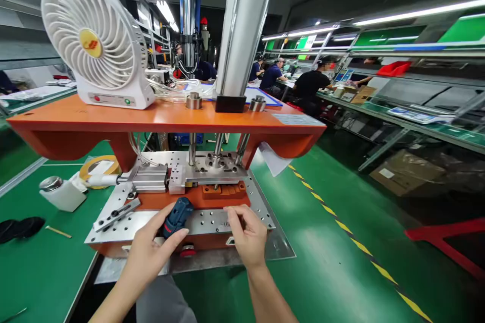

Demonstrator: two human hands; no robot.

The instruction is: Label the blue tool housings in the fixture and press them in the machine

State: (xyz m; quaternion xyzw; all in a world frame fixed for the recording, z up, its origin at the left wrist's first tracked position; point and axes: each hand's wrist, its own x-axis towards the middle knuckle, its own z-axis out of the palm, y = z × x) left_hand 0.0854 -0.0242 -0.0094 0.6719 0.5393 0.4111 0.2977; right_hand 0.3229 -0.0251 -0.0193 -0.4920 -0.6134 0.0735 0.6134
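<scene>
My left hand (153,245) grips a dark blue plastic part (178,217) with a red patch, shaped like a small tool battery pack, between thumb and fingers. It is held over the front of a steel base plate (210,219). To the right, above the same plate, the fingertips of my right hand (248,234) are pinched together; whatever is between them is hidden or too small to name. Behind both hands, an orange fixture block (223,191) sits under the press's steel tooling plate (215,176). A red button (188,251) shows below the plate's front edge.
An orange press frame (170,120) spans overhead, bearing a white fan (91,40) and a thick cylinder (246,25). At left are a white dispenser bottle (64,194), a tape roll (99,169) and a metal bar (117,214). Several people sit at far benches.
</scene>
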